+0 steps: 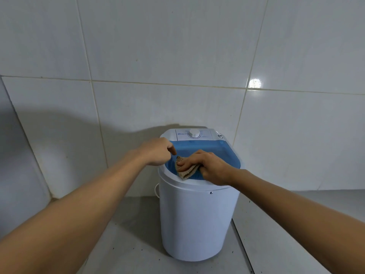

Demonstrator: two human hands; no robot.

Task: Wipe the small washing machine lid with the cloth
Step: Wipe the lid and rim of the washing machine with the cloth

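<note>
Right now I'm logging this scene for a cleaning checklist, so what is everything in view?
washing machine: one, white, on the grey floor in the tiled corner
lid: one, translucent blue, closed on top of the machine
control dial: one, white, on the panel behind the lid
cloth: one, beige, folded, on the lid's near edge
wall tiles: many, white, behind and beside the machine
left hand: one, at the lid's left rim, empty
right hand: one, pressing the cloth
</note>
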